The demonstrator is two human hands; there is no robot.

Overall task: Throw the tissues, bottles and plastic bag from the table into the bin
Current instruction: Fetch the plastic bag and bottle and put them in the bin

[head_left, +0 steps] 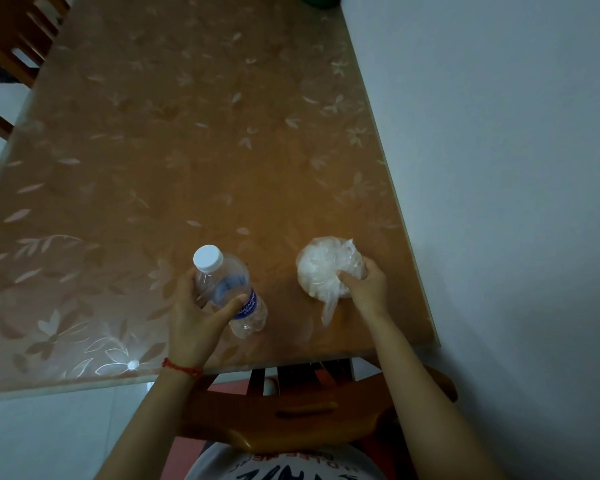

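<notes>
Gripping clear bottle (230, 292), crumpled bag (328, 268)

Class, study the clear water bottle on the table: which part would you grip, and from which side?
Grip the bottle around its labelled middle, coming from its left, as the left hand does. It stands capped and tilted, so its round body is open to a wrap; its crumpled base looks less firm.

Clear, crinkled plastic bottle (231, 292) with smooth white cap; translucent, wrinkled plastic bag (326, 270); glossy leaf-patterned table (187, 133) cover; lacquered wooden chair (291, 410), lower centre.
</notes>
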